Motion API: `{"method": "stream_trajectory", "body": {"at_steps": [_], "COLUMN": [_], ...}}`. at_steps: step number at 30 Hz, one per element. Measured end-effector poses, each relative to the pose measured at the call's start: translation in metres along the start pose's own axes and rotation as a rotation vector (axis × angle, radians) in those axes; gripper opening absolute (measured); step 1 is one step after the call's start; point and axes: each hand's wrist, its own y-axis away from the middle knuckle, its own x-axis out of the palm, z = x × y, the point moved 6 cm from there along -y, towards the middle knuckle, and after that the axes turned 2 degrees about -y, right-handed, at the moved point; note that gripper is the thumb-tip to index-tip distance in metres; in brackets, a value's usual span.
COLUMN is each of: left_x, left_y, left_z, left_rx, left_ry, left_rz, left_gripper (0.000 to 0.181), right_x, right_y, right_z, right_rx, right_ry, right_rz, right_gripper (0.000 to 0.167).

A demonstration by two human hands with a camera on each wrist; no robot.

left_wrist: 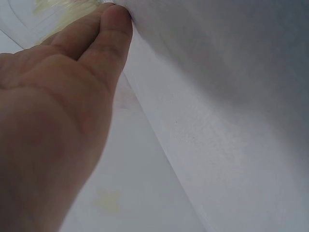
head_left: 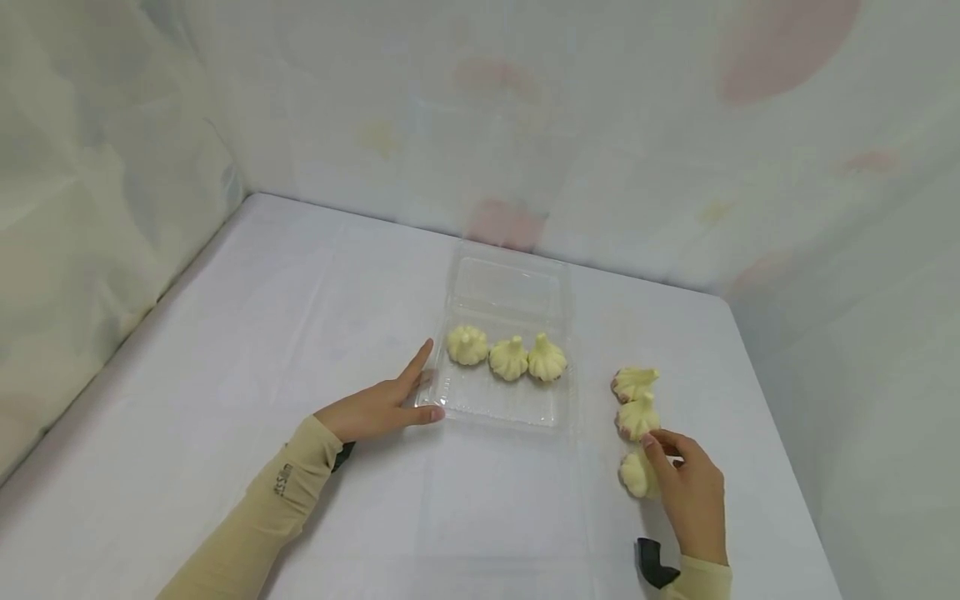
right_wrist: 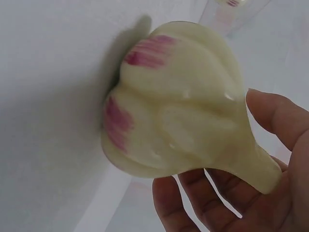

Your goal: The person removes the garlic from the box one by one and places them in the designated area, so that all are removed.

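Observation:
A clear plastic container (head_left: 498,402) with its lid folded back holds three pale yellow garlic bulbs (head_left: 508,358). My left hand (head_left: 378,408), thumb and forefinger spread, touches the container's left edge and near corner; in the left wrist view the left hand (left_wrist: 63,106) has its fingers extended. To the right, more bulbs (head_left: 637,417) stand in a column on the table. My right hand (head_left: 693,492) holds the nearest bulb (head_left: 636,475), partly hiding it. In the right wrist view the thumb and fingers of the right hand (right_wrist: 270,208) close around this purple-streaked bulb (right_wrist: 178,106).
White cloth covers the table (head_left: 337,275). Patterned fabric walls (head_left: 600,167) rise behind it and at both sides. A black curved piece (head_left: 652,565) shows beside the right wrist.

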Motion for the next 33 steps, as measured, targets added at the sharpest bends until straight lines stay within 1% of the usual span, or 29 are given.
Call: {"method": "stream_trajectory", "body": {"at_steps": [11,17,23,27,33], "left_x": [0.0,0.0,0.0,0.0,-0.001], "left_y": [0.001,0.0,0.001,0.001,0.001], "left_z": [-0.002,-0.001,-0.001,-0.001,-0.003], "left_rx": [0.002,0.006,0.003,0.01,0.019], "left_ry": [0.011,0.004,0.006,0.005,0.005], "left_rz": [0.005,0.003,0.004,0.004,0.003], "left_gripper": [0.107,0.107,0.108,0.108,0.107], "right_x": [-0.008,-0.015,-0.021,-0.023,-0.025], "right_y": [-0.005,-0.009,-0.014,-0.017,-0.022], "right_z": [0.008,0.019,0.035,0.042,0.053], "right_rx": [-0.036,-0.085,-0.15,-0.174,-0.203], "right_ry": [0.01,-0.01,-0.031,-0.031,-0.069], "right_rz": [-0.031,-0.066,-0.114,-0.119,-0.129], "right_gripper": [0.034,0.036,0.033,0.032,0.031]}}
